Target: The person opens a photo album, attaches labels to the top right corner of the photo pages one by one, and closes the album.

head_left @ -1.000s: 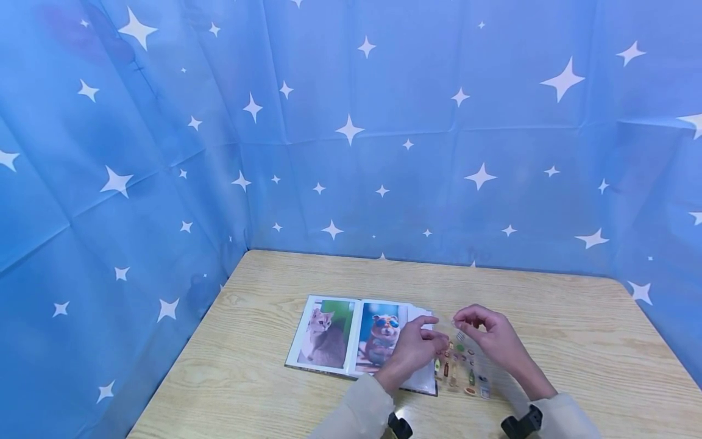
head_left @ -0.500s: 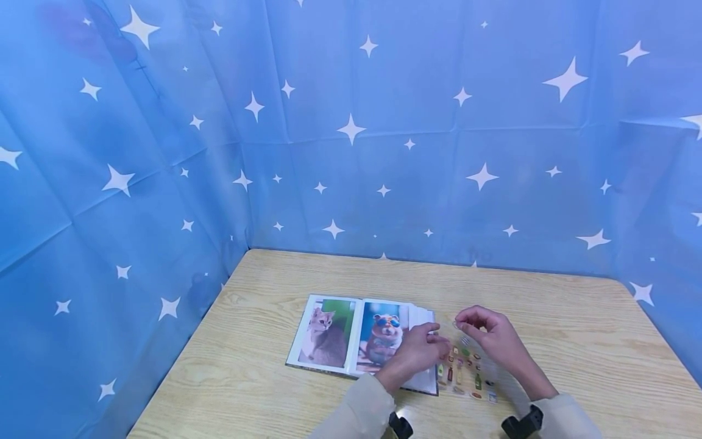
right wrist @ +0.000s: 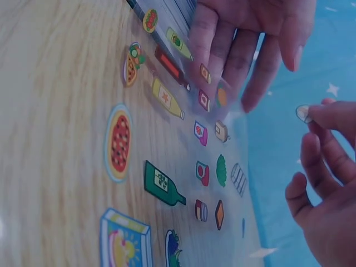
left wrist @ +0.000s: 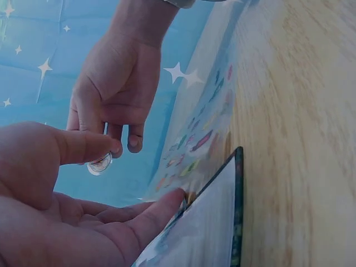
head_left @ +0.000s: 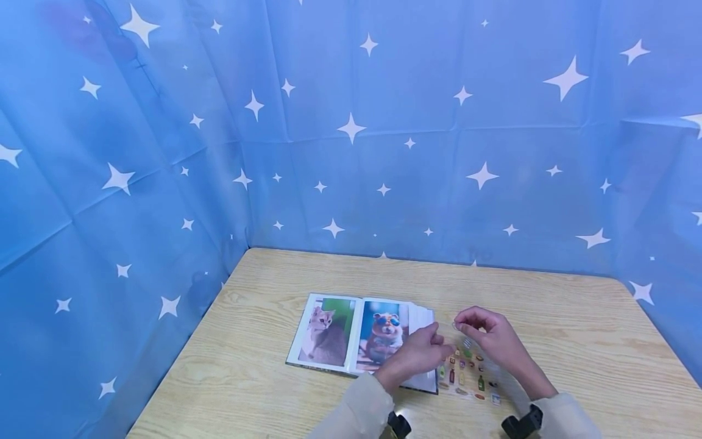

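Note:
My right hand (head_left: pixel 488 332) pinches a small round clear-edged sticker (right wrist: pixel 303 113) between thumb and fingertips, above the far end of a transparent sticker sheet (head_left: pixel 466 372). Food and bottle pictures cover the sheet, among them a green bottle (right wrist: pixel 161 183) and a pizza (right wrist: pixel 118 143). My left hand (head_left: pixel 419 353) lies over the right side of an open photo album (head_left: pixel 323 366), fingers extended toward the sheet. In the left wrist view one left fingertip is at the sheet's edge beside the album; whether it presses is unclear. The print on the held sticker is too small to read.
The album shows a cat photo (head_left: pixel 327 332) and a photo of a furry animal in sunglasses (head_left: pixel 384 332). Everything lies on a wood-grain table (head_left: pixel 241 341). A blue star-patterned curtain (head_left: pixel 417 213) stands behind and to the left.
The sticker sheet has shifted a little to the right and toward me. My left hand has moved slightly right, its fingers changing pose. The right hand keeps its pinch, nearly still.

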`<state>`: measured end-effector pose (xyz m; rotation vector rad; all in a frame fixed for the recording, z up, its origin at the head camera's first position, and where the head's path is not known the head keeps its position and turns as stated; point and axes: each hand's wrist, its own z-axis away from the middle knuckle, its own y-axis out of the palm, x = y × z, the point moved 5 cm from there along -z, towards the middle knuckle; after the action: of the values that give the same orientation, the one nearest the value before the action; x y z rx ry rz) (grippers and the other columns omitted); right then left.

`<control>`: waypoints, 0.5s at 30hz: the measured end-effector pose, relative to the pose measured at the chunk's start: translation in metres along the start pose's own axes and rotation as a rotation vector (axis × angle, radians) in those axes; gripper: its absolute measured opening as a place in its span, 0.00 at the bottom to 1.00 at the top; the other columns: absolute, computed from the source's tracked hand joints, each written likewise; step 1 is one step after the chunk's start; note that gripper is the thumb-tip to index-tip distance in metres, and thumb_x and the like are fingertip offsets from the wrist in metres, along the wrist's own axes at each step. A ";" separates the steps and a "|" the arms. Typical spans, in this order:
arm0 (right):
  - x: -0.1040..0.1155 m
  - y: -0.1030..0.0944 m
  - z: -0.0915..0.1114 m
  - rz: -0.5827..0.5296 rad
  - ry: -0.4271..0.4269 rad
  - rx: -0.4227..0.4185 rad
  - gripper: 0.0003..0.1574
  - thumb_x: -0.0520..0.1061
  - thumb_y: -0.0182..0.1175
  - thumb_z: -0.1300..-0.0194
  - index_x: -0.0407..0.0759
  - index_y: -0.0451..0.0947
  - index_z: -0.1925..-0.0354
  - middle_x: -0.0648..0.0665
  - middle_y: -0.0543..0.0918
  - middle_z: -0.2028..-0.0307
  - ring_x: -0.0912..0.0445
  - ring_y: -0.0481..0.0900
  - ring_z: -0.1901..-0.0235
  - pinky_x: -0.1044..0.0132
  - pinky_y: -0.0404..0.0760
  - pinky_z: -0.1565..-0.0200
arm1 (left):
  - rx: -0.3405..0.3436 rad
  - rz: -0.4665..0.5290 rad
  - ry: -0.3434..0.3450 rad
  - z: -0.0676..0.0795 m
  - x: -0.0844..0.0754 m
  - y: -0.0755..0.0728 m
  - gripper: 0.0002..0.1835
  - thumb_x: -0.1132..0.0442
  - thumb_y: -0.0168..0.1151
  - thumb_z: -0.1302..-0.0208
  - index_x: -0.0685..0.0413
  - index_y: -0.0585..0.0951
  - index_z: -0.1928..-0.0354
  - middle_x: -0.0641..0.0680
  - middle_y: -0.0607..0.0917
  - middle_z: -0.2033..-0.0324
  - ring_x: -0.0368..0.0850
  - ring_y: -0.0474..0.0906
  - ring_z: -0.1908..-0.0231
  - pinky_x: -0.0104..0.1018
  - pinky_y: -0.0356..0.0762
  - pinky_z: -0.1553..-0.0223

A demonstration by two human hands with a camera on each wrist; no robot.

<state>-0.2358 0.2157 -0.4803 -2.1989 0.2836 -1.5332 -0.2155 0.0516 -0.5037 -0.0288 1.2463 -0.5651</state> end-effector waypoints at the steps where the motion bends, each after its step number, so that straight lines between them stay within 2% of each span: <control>1: 0.000 0.000 0.000 0.000 0.003 0.001 0.05 0.35 0.61 0.32 0.42 0.82 0.59 0.41 0.84 0.66 0.58 0.75 0.71 0.68 0.74 0.71 | 0.000 -0.001 0.003 0.001 -0.001 -0.001 0.41 0.49 0.66 0.38 0.50 0.63 0.25 0.53 0.80 0.40 0.50 0.79 0.43 0.50 0.75 0.40; 9: 0.001 0.001 -0.001 -0.005 0.004 0.005 0.05 0.36 0.61 0.32 0.42 0.82 0.60 0.41 0.84 0.65 0.58 0.75 0.70 0.68 0.74 0.70 | -0.017 -0.007 0.035 0.003 -0.005 -0.008 0.40 0.47 0.65 0.37 0.47 0.63 0.26 0.55 0.79 0.38 0.51 0.76 0.40 0.49 0.75 0.40; 15: 0.004 0.001 -0.001 0.003 -0.016 0.005 0.05 0.35 0.61 0.32 0.42 0.82 0.59 0.41 0.84 0.65 0.58 0.75 0.71 0.68 0.73 0.71 | -0.018 0.059 0.057 0.003 -0.005 -0.016 0.33 0.49 0.64 0.35 0.41 0.68 0.29 0.49 0.80 0.40 0.47 0.76 0.40 0.47 0.76 0.42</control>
<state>-0.2357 0.2129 -0.4774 -2.2047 0.2780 -1.5129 -0.2197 0.0391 -0.4930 0.0089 1.3041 -0.5065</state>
